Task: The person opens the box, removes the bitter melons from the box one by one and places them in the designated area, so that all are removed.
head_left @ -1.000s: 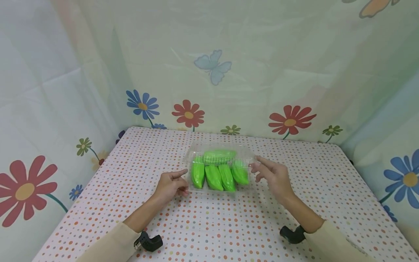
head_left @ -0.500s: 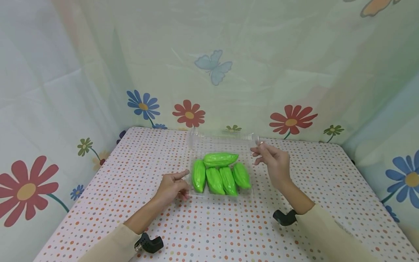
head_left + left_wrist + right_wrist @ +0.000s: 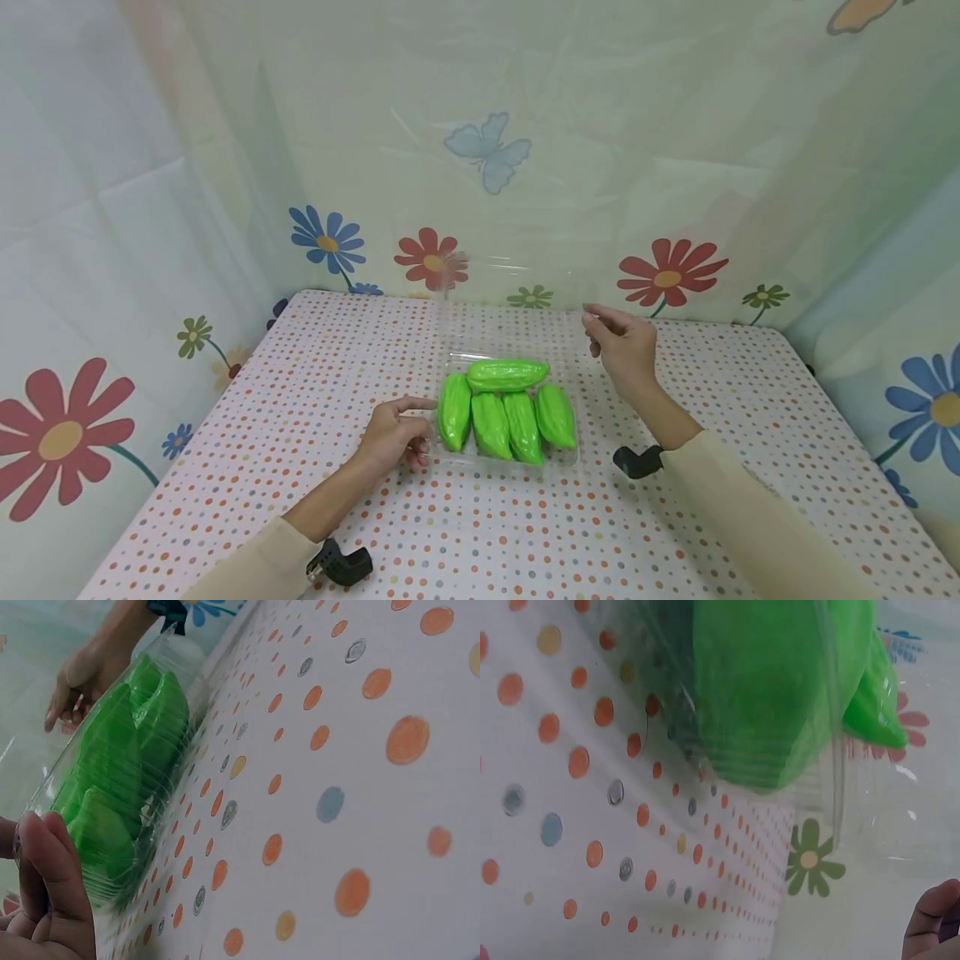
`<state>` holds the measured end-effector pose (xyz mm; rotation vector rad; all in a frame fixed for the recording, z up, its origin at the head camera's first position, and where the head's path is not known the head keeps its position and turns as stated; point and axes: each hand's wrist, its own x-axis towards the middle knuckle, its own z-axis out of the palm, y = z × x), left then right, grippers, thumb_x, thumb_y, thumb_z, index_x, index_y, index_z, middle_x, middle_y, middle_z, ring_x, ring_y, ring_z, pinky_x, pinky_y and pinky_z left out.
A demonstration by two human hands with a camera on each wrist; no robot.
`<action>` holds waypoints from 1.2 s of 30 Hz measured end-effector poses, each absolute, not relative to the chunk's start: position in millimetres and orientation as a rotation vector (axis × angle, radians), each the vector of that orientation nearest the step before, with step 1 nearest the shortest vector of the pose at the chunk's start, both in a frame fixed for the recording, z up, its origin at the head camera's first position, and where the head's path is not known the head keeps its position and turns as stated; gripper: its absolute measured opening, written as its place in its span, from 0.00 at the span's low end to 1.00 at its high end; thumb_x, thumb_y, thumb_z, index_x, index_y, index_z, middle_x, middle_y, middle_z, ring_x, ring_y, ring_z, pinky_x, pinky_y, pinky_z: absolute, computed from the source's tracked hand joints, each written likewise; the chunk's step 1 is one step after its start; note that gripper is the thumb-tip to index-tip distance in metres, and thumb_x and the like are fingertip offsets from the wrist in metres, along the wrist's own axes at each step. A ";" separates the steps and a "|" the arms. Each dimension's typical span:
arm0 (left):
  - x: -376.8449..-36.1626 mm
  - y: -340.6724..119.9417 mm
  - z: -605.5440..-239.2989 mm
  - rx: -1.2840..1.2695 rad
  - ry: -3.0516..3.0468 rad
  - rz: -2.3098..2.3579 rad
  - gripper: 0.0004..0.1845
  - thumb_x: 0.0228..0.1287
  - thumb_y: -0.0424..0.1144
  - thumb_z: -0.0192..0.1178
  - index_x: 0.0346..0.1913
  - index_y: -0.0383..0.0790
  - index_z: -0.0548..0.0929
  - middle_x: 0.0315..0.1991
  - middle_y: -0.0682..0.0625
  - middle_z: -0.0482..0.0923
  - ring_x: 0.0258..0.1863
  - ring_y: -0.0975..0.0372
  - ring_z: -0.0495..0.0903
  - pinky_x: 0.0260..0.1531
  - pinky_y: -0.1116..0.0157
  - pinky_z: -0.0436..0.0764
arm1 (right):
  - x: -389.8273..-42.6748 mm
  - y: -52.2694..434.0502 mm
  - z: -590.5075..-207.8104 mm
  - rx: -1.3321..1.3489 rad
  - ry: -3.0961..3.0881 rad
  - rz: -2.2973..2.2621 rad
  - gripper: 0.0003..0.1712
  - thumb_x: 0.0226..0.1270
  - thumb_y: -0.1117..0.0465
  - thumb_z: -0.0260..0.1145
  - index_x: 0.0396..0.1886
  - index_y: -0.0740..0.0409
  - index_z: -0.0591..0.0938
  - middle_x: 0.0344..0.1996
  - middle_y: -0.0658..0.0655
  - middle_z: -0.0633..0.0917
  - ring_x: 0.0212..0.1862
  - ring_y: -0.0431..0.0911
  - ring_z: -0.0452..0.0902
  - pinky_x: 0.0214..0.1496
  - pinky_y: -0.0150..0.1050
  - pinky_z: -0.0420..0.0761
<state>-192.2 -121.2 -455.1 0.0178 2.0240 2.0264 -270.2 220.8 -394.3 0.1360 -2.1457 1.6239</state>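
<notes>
Clear container [image 3: 483,459], rim [image 3: 46,776] pinched in left grip [image 3: 393,433], raised lid [image 3: 510,323] just beside right grip [image 3: 626,343], hold there unclear

Left arm: plain cream cloth sleeve [image 3: 251,562], long, matte, hem ending on forearm above bare left hand [image 3: 393,433]. At hem, black bent wrist device [image 3: 348,567], smooth rounded end, small silvery fitting on sleeve side. Right arm: matching cream cloth sleeve [image 3: 750,517], faint textured line near outer edge, too small to tell if seam; bare right hand [image 3: 626,343]. Second black bent wrist device [image 3: 637,462], blunt rounded end, near hem.
</notes>
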 end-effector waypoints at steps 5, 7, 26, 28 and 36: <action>-193.3 -121.0 -456.9 0.002 2.033 2.035 0.24 0.56 0.27 0.54 0.59 0.31 0.76 0.14 0.49 0.76 0.11 0.61 0.75 0.13 0.66 0.79 | -284.3 224.0 -399.5 0.057 -2.203 1.688 0.20 0.73 0.58 0.66 0.59 0.64 0.84 0.29 0.53 0.83 0.21 0.40 0.76 0.21 0.27 0.74; -193.4 -120.6 -457.0 -0.004 2.023 2.034 0.23 0.56 0.27 0.54 0.58 0.31 0.76 0.14 0.49 0.76 0.11 0.61 0.75 0.12 0.66 0.78 | -289.5 224.3 -402.3 0.022 -2.262 1.699 0.20 0.74 0.58 0.65 0.61 0.63 0.83 0.32 0.55 0.82 0.21 0.40 0.77 0.22 0.26 0.76; -192.0 -119.7 -458.8 0.016 1.920 2.010 0.23 0.55 0.29 0.55 0.57 0.31 0.71 0.12 0.50 0.74 0.09 0.62 0.76 0.11 0.68 0.77 | -310.2 224.9 -434.4 -0.125 -2.528 1.893 0.24 0.82 0.61 0.52 0.72 0.66 0.72 0.46 0.66 0.76 0.32 0.44 0.77 0.32 0.36 0.84; -191.9 -119.5 -458.5 0.015 1.919 2.009 0.24 0.55 0.29 0.55 0.57 0.31 0.70 0.12 0.50 0.74 0.09 0.61 0.76 0.11 0.68 0.77 | -311.8 224.8 -437.5 -0.131 -2.557 1.876 0.25 0.82 0.60 0.51 0.71 0.67 0.71 0.43 0.67 0.78 0.30 0.42 0.76 0.31 0.35 0.83; -192.2 -120.0 -457.2 0.020 1.910 2.001 0.24 0.55 0.29 0.55 0.58 0.31 0.69 0.12 0.50 0.74 0.09 0.61 0.76 0.10 0.68 0.77 | -315.1 223.9 -447.2 -0.164 -2.678 1.754 0.26 0.83 0.56 0.51 0.70 0.69 0.73 0.33 0.59 0.79 0.31 0.42 0.76 0.31 0.35 0.81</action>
